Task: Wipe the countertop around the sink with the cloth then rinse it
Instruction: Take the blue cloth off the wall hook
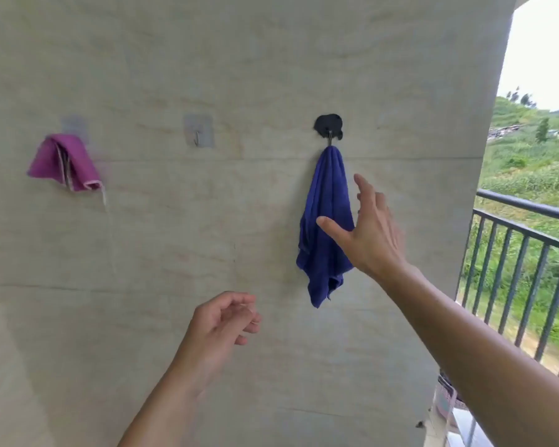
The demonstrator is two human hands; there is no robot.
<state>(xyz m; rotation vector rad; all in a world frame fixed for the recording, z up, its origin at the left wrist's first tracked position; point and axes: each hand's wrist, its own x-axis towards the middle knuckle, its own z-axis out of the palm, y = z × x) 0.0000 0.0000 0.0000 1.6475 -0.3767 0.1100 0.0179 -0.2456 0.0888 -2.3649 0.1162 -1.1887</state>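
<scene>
Far left, on a pale tiled wall: a pink cloth bunched over a clear stick-on hook, a loose thread trailing down from its lower corner. Next to the right, a second clear hook with a small metal prong. Lower and nearer the middle, the left hand, raised from the bottom edge, fingers loosely curled, holding nothing, well clear of both cloths. Right of centre, the blue cloth, hung by one corner from a black hook: long axis straight up and down, narrow top gathered at the hook, widening toward the middle, lowest tip aimed at the floor, folds running vertically. Just beside it, the right hand, fingers straight and spread, thumb crossing in front of the cloth's right edge, forefinger pointing up toward the hook; touching or not, cannot tell. Nothing gripped. Hands well apart, the right one higher. Far right, a dark metal railing with upright bars, green hillside beyond
</scene>
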